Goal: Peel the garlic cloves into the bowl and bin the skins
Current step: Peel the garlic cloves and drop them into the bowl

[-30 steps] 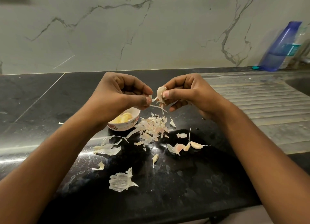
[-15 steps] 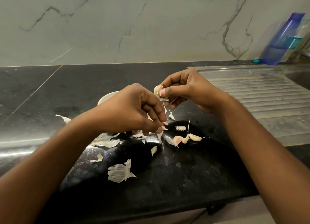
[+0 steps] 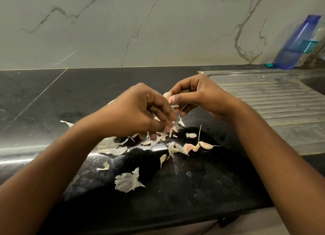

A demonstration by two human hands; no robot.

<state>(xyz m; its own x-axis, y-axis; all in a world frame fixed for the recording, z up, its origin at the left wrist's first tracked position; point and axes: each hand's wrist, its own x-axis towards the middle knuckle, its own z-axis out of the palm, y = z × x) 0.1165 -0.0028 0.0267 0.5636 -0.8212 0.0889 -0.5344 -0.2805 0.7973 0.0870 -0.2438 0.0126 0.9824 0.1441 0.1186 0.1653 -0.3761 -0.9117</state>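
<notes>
The right hand [image 3: 198, 97] pinches a garlic clove [image 3: 167, 95] between thumb and forefinger, its other fingers curled under, above the black counter [image 3: 184, 190]. The left hand [image 3: 139, 111] sits just beside it and lower, fingers curled tight, thumb and fingertips meeting on what looks like a scrap of skin [image 3: 173, 129]; that spot is blurred. The left hand blocks nearly all of the bowl [image 3: 110, 103], of which only a pale sliver of rim shows past the knuckles, so what it holds cannot be seen.

Below the hands, loose skins [image 3: 112, 148] lie scattered over the counter, with one large papery piece [image 3: 127, 180] nearer the front edge. Two unpeeled cloves [image 3: 206, 145] lie touching, right of the scatter, under the right wrist. A ridged metal drainboard [image 3: 272, 102] runs along the right side. At its far end a blue bottle [image 3: 297, 42] leans against the marble wall [image 3: 123, 32], a small teal cap [image 3: 269, 65] at its foot
</notes>
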